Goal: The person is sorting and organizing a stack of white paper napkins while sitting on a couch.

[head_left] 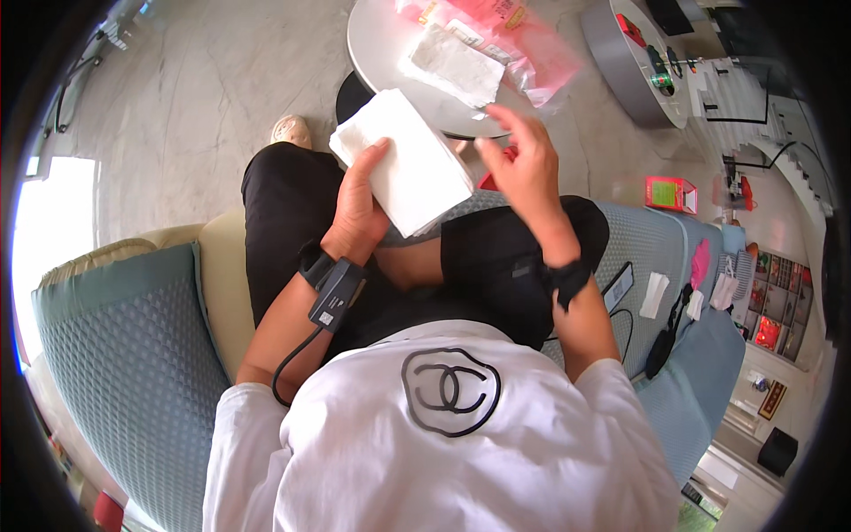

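"White paper in play, so call it from the head view: where's the stack point(412, 164)?"

"Up in front of me, tilted, between me and the round table point(374, 44). My left hand point(359, 202) grips it at the lower left edge, thumb laid across the upper face."

"And the right hand point(527, 168)?"

"Off to the stack's right, not touching it! Fingers loosely curled, thumb and forefinger apart; nothing I can make out between them."

"How should this hold be played?"

"Calmly, I'd say. Light thumb, so the top sheet doesn't crease; firm support below, so the loose edges don't fan out. Should the right come in, fingertips along the edge would keep the layers square."

"What's out of sight?"

"Plenty! My left fingers vanish beneath the stack, so I can't tell their spread. The right is motion-blurred, its fingertips smeared, and it half covers a red thing point(487, 183) I can't identify. On the table, the pink packaging point(545, 66) runs off the top of the view, and whether the white bundle point(454, 66) next to it is bare or wrapped, I can't say."
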`<state>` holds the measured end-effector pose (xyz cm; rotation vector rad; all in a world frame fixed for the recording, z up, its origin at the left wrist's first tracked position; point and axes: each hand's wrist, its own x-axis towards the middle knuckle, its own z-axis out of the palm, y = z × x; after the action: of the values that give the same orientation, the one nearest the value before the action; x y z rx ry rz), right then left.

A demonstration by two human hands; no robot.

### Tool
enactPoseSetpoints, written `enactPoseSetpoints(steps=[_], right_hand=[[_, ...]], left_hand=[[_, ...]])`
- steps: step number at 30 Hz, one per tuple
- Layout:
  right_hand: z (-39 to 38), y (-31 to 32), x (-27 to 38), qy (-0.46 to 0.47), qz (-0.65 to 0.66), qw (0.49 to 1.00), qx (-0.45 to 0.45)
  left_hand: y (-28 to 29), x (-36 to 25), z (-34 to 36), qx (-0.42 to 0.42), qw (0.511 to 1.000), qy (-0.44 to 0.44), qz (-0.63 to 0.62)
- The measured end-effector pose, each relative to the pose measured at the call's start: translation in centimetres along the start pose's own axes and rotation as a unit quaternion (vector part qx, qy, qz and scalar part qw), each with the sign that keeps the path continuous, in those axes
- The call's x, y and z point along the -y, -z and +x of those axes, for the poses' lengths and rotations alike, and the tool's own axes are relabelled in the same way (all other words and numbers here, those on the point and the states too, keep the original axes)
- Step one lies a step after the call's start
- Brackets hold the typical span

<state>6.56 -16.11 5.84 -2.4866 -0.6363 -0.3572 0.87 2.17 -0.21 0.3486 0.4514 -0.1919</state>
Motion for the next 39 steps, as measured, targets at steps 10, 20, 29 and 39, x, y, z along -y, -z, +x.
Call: enactPoseSetpoints(steps=[10, 20, 29, 39], right_hand=[[8.2, -5.9, -9.6, 0.034, -0.120, 0.991, -0.048], [8.7, -7.7, -9.1, -0.147, -0.164, 0.973, 0.072], [9.5, -8.0, -12.0, -0.197, -0.109, 0.959, 0.172], [7.4, -8.0, -10.5, -0.200, -0.051, 0.975, 0.081]], left_hand=[[0.1, 0.5, 0.2, -0.023, 0.998, -0.002, 0.051], [0.2, 0.5, 0.7, -0.027, 0.998, -0.003, 0.056], [-0.2, 0.7, 0.7, -0.029, 0.998, 0.014, 0.063], [0.8, 1.2, 1.7, -0.021, 0.997, 0.006, 0.071]])
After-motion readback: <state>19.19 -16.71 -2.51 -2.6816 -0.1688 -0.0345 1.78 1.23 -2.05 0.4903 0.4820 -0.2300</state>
